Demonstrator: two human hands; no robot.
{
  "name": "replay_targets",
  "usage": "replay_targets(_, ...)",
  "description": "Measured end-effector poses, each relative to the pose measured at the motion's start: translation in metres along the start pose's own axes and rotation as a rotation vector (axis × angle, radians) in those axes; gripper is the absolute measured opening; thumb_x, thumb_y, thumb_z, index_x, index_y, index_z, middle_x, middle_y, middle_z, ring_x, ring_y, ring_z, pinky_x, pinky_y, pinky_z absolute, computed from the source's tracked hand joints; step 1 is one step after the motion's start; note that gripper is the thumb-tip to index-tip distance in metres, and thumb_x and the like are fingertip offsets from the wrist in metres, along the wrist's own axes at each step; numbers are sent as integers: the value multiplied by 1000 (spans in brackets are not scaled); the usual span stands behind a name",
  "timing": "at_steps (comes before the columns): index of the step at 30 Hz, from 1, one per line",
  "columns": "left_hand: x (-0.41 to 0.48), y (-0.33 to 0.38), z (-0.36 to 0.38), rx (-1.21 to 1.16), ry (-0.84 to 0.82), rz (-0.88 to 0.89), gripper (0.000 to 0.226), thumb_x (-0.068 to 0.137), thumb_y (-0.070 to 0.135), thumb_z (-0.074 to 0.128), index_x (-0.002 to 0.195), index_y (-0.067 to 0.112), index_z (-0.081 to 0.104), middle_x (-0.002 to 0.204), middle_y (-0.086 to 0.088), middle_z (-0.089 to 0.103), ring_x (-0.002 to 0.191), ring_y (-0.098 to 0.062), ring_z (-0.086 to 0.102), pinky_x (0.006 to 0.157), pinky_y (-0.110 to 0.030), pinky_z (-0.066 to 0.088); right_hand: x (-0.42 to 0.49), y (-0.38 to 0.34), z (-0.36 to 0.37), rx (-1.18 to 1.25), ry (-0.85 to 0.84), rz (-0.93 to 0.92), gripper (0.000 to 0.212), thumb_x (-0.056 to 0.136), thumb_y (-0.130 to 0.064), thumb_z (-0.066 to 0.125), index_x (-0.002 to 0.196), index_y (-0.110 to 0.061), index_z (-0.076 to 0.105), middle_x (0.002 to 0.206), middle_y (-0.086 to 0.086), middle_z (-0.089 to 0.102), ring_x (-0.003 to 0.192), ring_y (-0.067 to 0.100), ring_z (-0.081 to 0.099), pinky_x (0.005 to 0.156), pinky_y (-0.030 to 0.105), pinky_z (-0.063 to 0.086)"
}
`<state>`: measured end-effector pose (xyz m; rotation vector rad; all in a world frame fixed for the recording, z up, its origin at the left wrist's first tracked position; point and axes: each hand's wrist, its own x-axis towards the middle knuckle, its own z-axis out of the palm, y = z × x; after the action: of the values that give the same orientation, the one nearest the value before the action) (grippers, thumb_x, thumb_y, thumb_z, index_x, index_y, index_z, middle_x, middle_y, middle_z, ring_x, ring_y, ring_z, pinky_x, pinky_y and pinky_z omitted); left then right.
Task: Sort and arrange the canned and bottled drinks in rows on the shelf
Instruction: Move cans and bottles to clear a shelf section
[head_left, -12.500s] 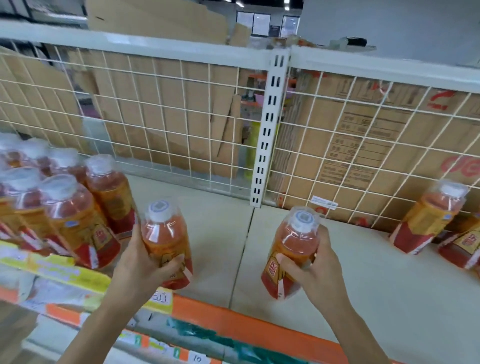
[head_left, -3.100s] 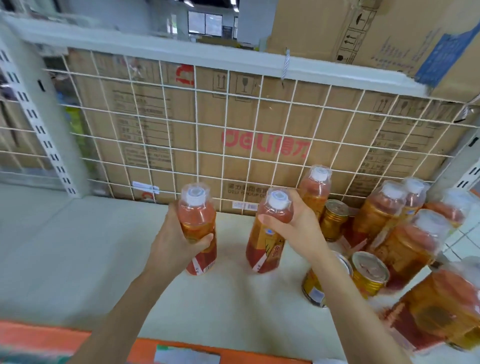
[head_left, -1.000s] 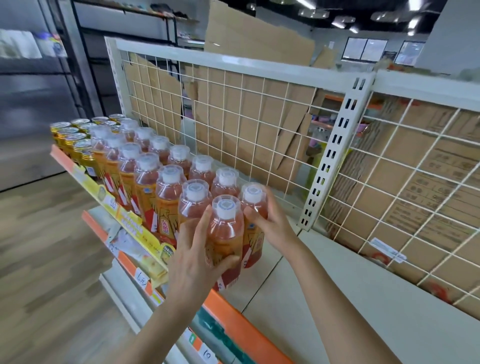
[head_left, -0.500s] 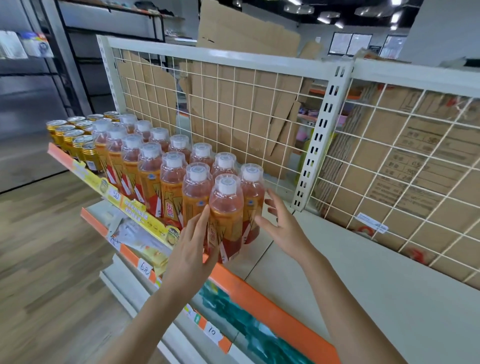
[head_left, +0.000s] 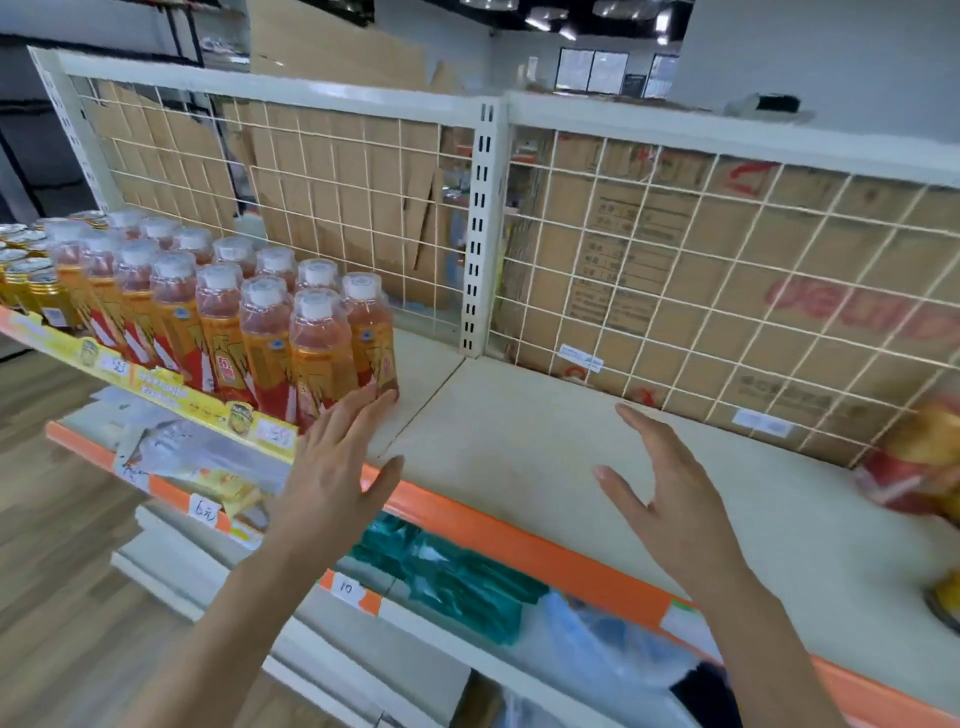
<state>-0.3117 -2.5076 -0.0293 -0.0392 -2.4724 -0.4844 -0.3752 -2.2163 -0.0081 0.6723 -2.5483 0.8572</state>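
Faces a beige shelf (head_left: 519, 426) backed by white wire mesh (head_left: 337, 197), with cardboard boxes (head_left: 727, 291) stacked behind. Grips nothing with either hand.

Holds the left hand (head_left: 332, 467) flat, fingers straight and fanned apart, fingertips (head_left: 363, 410) right at the foot of the nearest bottle (head_left: 318, 353); impossible to tell whether touching or just short of it. Holds the right hand (head_left: 670, 499) above the bare middle of the shelf, well apart from any drink, palm turned toward the left, fingers straight and spread, thumb out.

Sees the bottled drinks (head_left: 223, 332) upright at the left end of the shelf, packed in close rows running back toward the mesh: white caps under clear covers, orange liquid, orange-and-red labels. Sees gold cans (head_left: 31, 291) upright just beyond them, at the far left edge of view. Finds more drinks (head_left: 919, 467) at the far right of the shelf, near the mesh, too blurred for telling upright from tipped, well apart from both hands.

Notes a yellow price strip (head_left: 156, 382) along the front under the rows, an orange edge strip (head_left: 519, 543) under the bare stretch, a slotted white post (head_left: 480, 228) between the two mesh panels, and teal packets (head_left: 457, 577) below the orange strip.
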Motion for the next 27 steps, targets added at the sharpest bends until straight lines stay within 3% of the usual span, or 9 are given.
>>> replay_targets(2,-9,26,5,-28,-45,14,59,85,43,42,135,11,46,134,-10,49,120,-29,47,98,-42,38,-33,15,-27,-50,36,35,59,86,-52,46,138,-24,40,133,-6,49,119,7,41,93,24,33)
replay_targets(5,-23,65,15,-76,-82,71,59,85,42,42,134,9,44,132,-13,50,119,-31,46,95,-50,42,-84,36,-67,-100,78,105,60,84,-49,46,137,-20,43,132,-1,51,117,7,40,90,25,34)
replay_targets(10,-43,126,34,-135,-122,144,56,84,25,63,134,8,45,134,-16,49,117,-39,50,94,-57,44,-164,64,-126,-160,152,239,52,90,-43,52,135,-17,45,130,4,53,114,22,50,87,31,38)
replay_targets(13,-48,156,49,-170,-164,185,62,80,14,72,135,8,44,136,-16,47,120,-38,48,98,-56,40,-204,76,-155,-205,197,301,52,89,-38,56,135,-17,44,131,3,52,117,19,46,85,34,43)
replay_targets(17,-43,194,71,-235,-249,228,60,82,16,69,136,10,44,139,-14,46,122,-37,45,101,-51,36,-241,91,-183,-271,240,412,53,86,-34,59,134,-15,46,130,3,52,118,13,40,87,30,36)
replay_targets(19,-35,209,84,-256,-289,245,57,84,23,66,136,10,45,140,-13,44,122,-36,45,101,-49,34,-251,99,-194,-308,261,452,56,84,-41,53,133,-15,47,128,3,54,118,17,45,85,31,39)
replay_targets(22,-19,229,107,-277,-337,286,63,82,45,41,135,12,45,140,-11,44,122,-32,45,102,-45,33,-260,115,-208,-366,305,502,50,85,-34,59,131,-17,49,124,1,56,110,15,48,77,30,38)
replay_targets(25,4,248,134,-308,-351,328,68,80,49,35,135,11,46,140,-11,45,122,-33,46,102,-46,34,-257,134,-217,-400,322,543,50,84,-37,58,129,-16,50,121,1,56,94,24,57,73,29,36)
replay_targets(27,19,260,153,-337,-364,353,68,80,50,35,136,13,45,140,-10,44,123,-33,46,102,-47,34,-249,148,-218,-405,324,572,51,85,-37,59,130,-15,49,123,2,55,96,26,58,73,29,38)
